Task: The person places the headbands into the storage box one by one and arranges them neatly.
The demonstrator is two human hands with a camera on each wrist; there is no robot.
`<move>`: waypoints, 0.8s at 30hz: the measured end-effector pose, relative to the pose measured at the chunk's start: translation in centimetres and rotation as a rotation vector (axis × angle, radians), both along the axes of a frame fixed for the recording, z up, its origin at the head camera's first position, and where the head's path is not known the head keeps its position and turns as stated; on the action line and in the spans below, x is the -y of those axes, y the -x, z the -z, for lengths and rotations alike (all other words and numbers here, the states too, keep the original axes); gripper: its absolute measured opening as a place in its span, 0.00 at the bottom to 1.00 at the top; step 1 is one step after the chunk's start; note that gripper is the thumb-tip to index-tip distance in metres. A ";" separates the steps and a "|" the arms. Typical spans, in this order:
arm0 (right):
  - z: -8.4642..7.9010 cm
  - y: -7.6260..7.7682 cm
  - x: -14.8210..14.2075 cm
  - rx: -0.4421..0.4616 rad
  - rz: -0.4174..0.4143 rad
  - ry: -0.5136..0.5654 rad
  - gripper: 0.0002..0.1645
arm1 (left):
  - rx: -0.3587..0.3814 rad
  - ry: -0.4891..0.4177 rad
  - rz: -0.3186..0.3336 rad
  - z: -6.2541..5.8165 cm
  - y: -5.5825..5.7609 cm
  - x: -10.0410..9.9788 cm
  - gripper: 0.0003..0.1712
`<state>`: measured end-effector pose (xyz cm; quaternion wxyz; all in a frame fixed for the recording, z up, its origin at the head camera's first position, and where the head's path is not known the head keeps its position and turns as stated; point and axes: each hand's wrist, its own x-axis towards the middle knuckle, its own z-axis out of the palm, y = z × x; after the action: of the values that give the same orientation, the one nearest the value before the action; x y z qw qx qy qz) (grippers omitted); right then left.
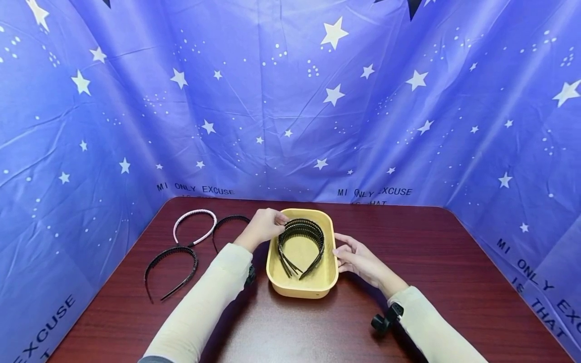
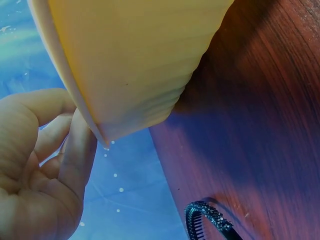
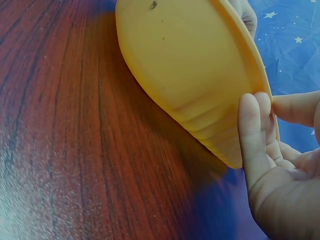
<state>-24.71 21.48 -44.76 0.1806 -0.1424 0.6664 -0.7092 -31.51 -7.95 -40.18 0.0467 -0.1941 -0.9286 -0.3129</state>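
While the left hand (image 1: 264,227) (arched) grips the tub (image 1: 301,292), right hand (image 1: 363,259) grips opposite.

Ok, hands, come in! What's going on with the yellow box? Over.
Left hand and right hand: both holding rim of yellow box. Dark headbands: bunched inside. Three loose headbands: left of box, seemingly not in the way.

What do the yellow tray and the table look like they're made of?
Yellow tray: probably moulded plastic, fairly matte; its smooth, thin wall has shallow ripples. Table: reddish-brown wood or wood-look laminate, I can't tell which; somewhat glossy, with dark grain streaks and a pale reflection.
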 end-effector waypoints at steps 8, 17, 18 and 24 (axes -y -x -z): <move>0.1 0.1 0.0 -0.006 0.002 -0.001 0.42 | 0.041 -0.029 -0.014 -0.2 -0.2 0.2 0.12; 0.0 0.1 -0.1 -0.005 0.006 -0.011 0.42 | 0.085 -0.087 -0.018 -0.2 -0.3 0.2 0.11; 0.0 0.1 -0.1 -0.005 0.005 -0.012 0.42 | 0.082 -0.090 -0.016 -0.2 -0.3 0.2 0.11; 0.0 0.0 0.0 0.007 0.011 -0.006 0.42 | 0.070 -0.099 -0.010 -0.1 -0.3 0.3 0.12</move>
<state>-24.74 21.52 -44.74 0.1794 -0.1357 0.6689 -0.7085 -31.24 -8.21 -40.09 0.0251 -0.1758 -0.9140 -0.3647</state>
